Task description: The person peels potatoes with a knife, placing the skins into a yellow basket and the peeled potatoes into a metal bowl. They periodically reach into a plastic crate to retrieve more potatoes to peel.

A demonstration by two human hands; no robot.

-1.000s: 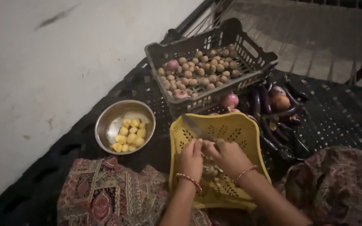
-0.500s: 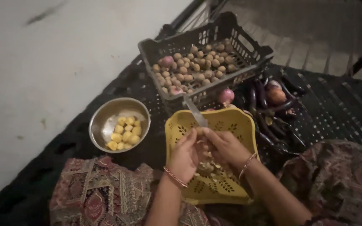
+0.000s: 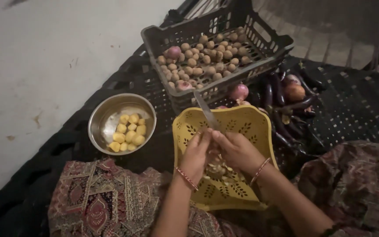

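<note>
Right hand [image 3: 235, 151] gripping knife [image 3: 207, 112], left hand [image 3: 196, 153] alongside, above yellow basket [image 3: 246, 125]

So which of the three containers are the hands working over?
The yellow perforated basket, right under both hands. The steel bowl of peeled yellow pieces sits to its left, and the black crate lies beyond it.

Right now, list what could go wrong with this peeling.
The knife blade sticks up between the left hand and right hand, close to the fingers; a slip could cut. Peelings pile in the yellow basket, which sits tilted and might tip. The steel bowl lies near the knee.
</note>
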